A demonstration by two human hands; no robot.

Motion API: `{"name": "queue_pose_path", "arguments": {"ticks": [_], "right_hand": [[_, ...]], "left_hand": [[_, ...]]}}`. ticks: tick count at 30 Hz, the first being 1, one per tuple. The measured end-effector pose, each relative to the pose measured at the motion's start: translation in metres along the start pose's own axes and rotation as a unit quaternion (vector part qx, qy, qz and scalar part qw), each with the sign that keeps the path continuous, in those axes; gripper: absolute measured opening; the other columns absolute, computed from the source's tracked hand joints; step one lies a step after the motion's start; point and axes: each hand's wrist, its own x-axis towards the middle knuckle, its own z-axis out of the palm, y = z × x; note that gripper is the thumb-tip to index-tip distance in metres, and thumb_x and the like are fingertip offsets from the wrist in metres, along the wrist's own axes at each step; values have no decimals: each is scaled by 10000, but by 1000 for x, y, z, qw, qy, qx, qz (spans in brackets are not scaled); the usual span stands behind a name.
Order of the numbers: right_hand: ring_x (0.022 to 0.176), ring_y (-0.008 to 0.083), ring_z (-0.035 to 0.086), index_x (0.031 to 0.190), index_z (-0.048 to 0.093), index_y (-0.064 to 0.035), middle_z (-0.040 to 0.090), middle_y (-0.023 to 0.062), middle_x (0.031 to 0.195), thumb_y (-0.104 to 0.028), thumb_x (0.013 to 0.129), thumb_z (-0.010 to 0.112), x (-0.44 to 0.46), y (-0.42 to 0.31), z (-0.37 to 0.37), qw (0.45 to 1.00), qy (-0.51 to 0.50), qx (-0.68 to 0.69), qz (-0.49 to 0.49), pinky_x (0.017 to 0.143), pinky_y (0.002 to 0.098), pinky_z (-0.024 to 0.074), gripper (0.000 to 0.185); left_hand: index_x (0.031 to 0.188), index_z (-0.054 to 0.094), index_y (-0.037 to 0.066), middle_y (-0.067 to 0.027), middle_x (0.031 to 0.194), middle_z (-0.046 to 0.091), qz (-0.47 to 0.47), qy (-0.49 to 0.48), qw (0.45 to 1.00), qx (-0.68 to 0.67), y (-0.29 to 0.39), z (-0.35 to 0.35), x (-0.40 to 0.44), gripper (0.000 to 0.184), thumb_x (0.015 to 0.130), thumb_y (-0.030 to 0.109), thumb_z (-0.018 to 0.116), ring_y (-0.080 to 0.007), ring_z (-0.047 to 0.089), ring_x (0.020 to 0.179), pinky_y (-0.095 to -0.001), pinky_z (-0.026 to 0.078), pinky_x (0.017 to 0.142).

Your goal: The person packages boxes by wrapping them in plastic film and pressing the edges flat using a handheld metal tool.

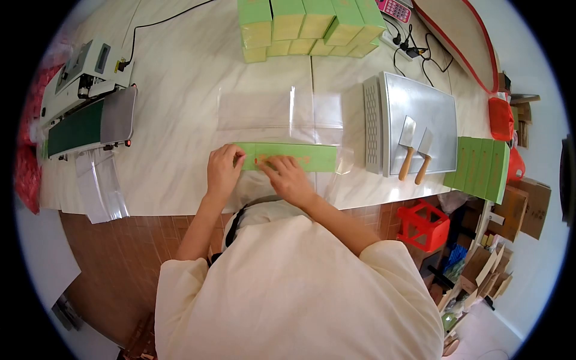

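Observation:
A long green box [321, 158] lies crosswise on the marbled table, close to its front edge. Around its right end is clear plastic film [344, 161]. My left hand [224, 171] is at the box's left end, thumb and index finger pressed together; what they pinch, if anything, is too small to make out. On the front of the box rests my right hand [289, 179], its fingers bent and apart over the top face, near a small red spot. Behind the box, a flat sheet of clear film [258, 111] is spread out.
Stacked green boxes [288, 21] stand at the back. On the right, a metal plate unit [432, 96] carries two wooden-handled scrapers [408, 141], with more green boxes [480, 168] beside it. A machine with a green belt [75, 129] is at left, film [101, 186] hanging below.

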Motion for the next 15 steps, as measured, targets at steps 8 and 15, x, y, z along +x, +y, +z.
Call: {"name": "queue_pose_path", "arguments": {"ticks": [8, 15], "right_hand": [[958, 236, 534, 1216, 591, -38, 553, 80, 1019, -58, 834, 531, 17, -4, 11, 999, -9, -19, 36, 819, 365, 413, 388], [914, 249, 548, 1125, 634, -61, 561, 77, 955, -51, 808, 552, 21, -1, 13, 998, 10, 19, 51, 767, 370, 430, 328]], "left_hand": [[982, 632, 82, -47, 919, 635, -15, -11, 999, 30, 2, 1, 1, 254, 756, 85, 748, -244, 602, 901, -389, 415, 856], [1064, 681, 111, -31, 1010, 603, 36, -77, 989, 125, 11, -6, 18, 355, 729, 168, 783, -235, 540, 1024, -384, 375, 904]]}}
